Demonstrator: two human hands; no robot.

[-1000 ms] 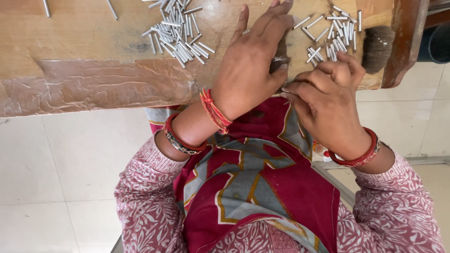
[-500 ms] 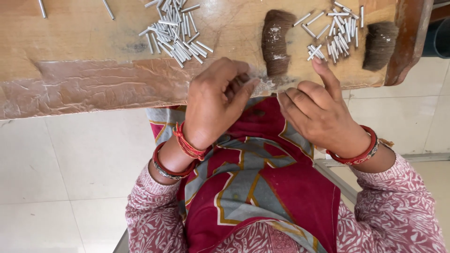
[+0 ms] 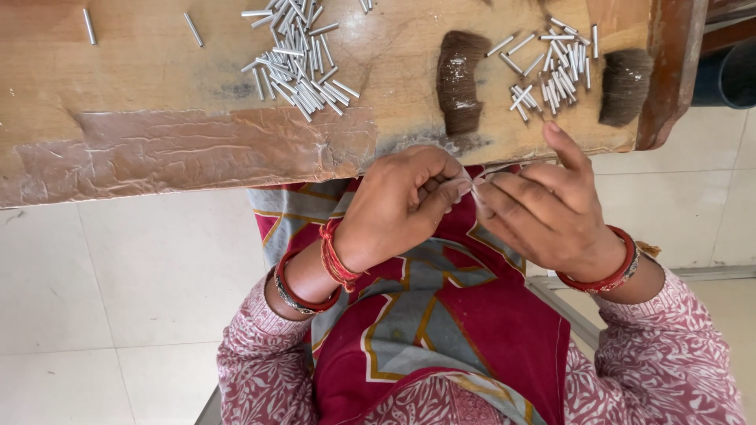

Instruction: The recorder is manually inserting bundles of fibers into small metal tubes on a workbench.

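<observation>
My left hand (image 3: 402,205) and my right hand (image 3: 543,208) meet fingertip to fingertip just off the near edge of the wooden table (image 3: 157,71), above my lap. Between the fingertips they pinch a small pale piece (image 3: 476,182), too small to identify. On the table right behind the hands lies a dark hair bundle (image 3: 460,79). A scatter of short metal tubes (image 3: 551,71) sits to its right, and a second dark hair bundle (image 3: 624,85) lies near the table's right edge.
A larger heap of metal tubes (image 3: 299,67) lies on the table's left-middle, with two stray tubes (image 3: 88,25) far left. Brown tape (image 3: 197,145) covers the table's near edge. A dark bin (image 3: 736,75) stands at the right on the pale tiled floor (image 3: 118,299).
Both hands have drawn back from the tabletop, uncovering the dark hair bundle. They now meet at the table's edge, pinching a small piece.
</observation>
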